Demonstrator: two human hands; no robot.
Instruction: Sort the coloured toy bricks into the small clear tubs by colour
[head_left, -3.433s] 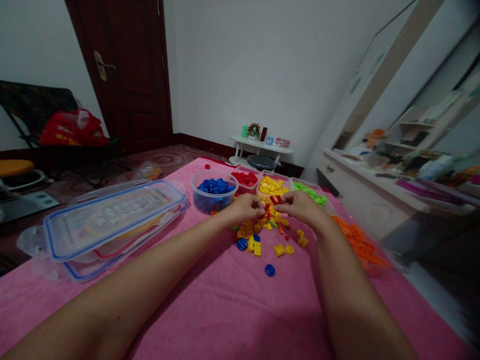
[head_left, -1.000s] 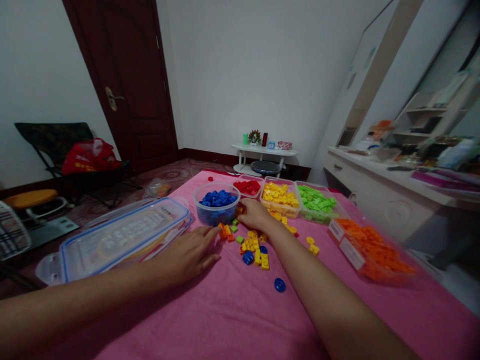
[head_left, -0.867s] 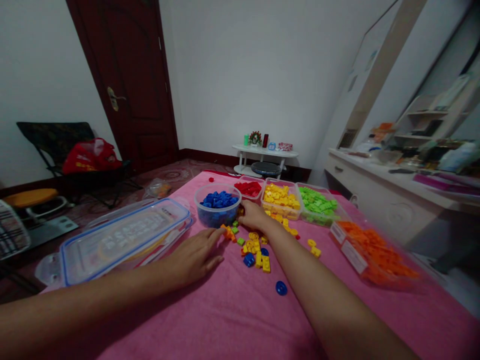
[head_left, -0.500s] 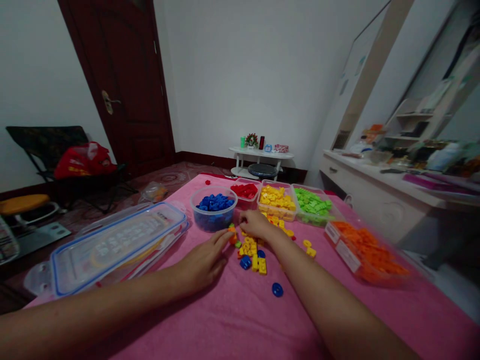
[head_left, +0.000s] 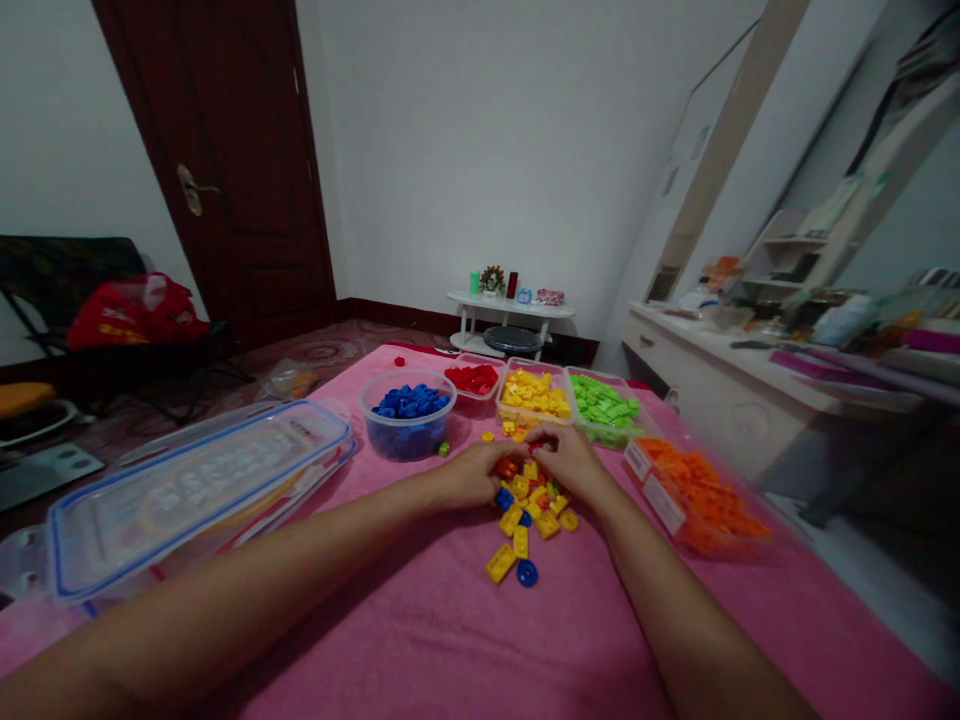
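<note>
A loose pile of yellow toy building blocks (head_left: 536,495), mixed with a few blue, orange and red pieces, lies on the pink cloth. My left hand (head_left: 472,474) cups its left side, fingers parted beside an orange-red block (head_left: 508,467). From the right, my right hand (head_left: 568,462) curves over the back of the pile, fingers bent but apart. A small red block (head_left: 535,450) shows by its fingertips; whether it is gripped is unclear. In front lie a yellow block (head_left: 500,563) and a blue round piece (head_left: 527,573).
Behind stand a round tub of blue blocks (head_left: 409,440) and boxes of red (head_left: 480,402), yellow (head_left: 534,416) and green blocks (head_left: 607,434). An orange-block box (head_left: 660,500) is at right. Clear blue-rimmed lids (head_left: 202,480) lie left. A small green piece (head_left: 444,449) sits by the tub.
Both hands have moved right, and the scattered yellow blocks are now bunched between them. The right hand has drawn back from beside the blue tub. The view has shifted slightly.
</note>
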